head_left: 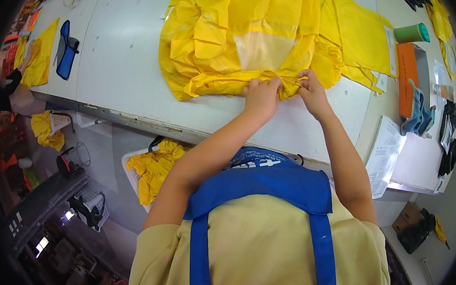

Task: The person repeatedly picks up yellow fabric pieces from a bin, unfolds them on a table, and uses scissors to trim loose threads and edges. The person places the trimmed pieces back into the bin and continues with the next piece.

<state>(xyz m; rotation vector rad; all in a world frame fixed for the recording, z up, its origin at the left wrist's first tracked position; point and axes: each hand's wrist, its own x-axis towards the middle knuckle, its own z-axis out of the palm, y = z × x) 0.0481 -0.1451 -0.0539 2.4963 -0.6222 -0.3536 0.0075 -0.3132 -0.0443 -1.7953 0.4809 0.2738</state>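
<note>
A large piece of bright yellow fabric (203,44), crumpled and gathered, lies on the white table (122,54) in front of me. A paler, see-through patch shows near its middle. My left hand (264,96) grips the fabric's near edge with its fingers closed. Just to the right, my right hand (312,93) pinches the same gathered edge between thumb and fingers. Folds of cloth partly hide the fingertips of both hands.
Flat yellow pieces (357,37) lie to the right, near a green thread cone (412,32), an orange box (405,76) and paper sheets (382,154). A blue-and-black item (67,52) rests at left. Below the table edge, a basket holds yellow cloth (156,169).
</note>
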